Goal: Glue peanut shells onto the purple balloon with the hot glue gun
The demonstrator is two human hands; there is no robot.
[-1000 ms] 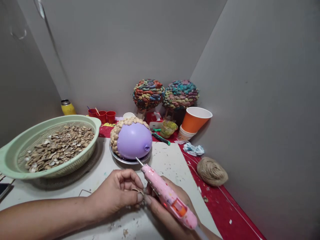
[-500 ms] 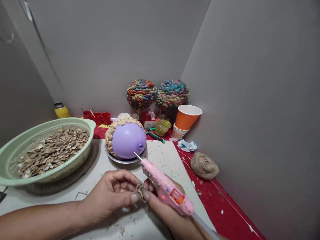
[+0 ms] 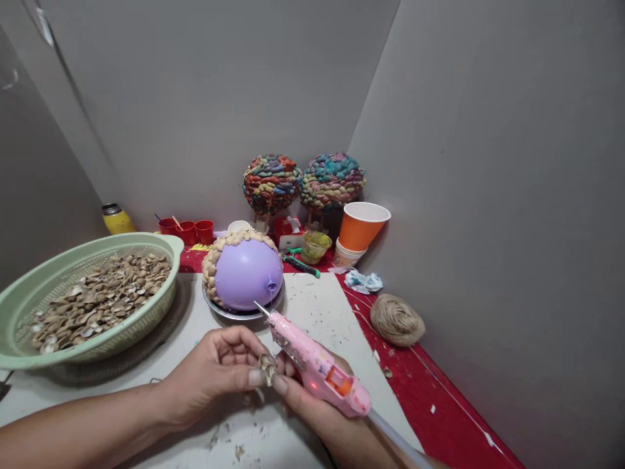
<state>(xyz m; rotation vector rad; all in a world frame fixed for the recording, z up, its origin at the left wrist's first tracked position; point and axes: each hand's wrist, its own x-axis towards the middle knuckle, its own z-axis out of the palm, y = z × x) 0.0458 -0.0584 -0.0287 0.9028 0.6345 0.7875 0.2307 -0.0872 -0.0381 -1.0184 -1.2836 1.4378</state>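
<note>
Between the fingertips of my left hand (image 3: 222, 368) is a small brownish shell piece (image 3: 267, 369). The thumb and fingers of my right hand (image 3: 317, 404) touch its other side. A pink glue gun (image 3: 317, 365) with a lit red light rests in my right hand, its metal tip pointing up and left in front of a purple balloon (image 3: 248, 273). Shells (image 3: 209, 273) cover the balloon's left side and top edge. The balloon sits in a shallow metal dish (image 3: 237, 316).
A green basket (image 3: 170, 280) of shells stands at the left. Behind are red cups (image 3: 204, 231), two multicoloured balls (image 3: 272, 184), a green-handled tool (image 3: 301, 266) and an orange cup (image 3: 361, 228). Twine (image 3: 398, 319) lies at the right beside the wall.
The shell piece has tilted more upright between my fingertips. Both hands and the glue gun have shifted slightly left, and the whole view has shifted a little.
</note>
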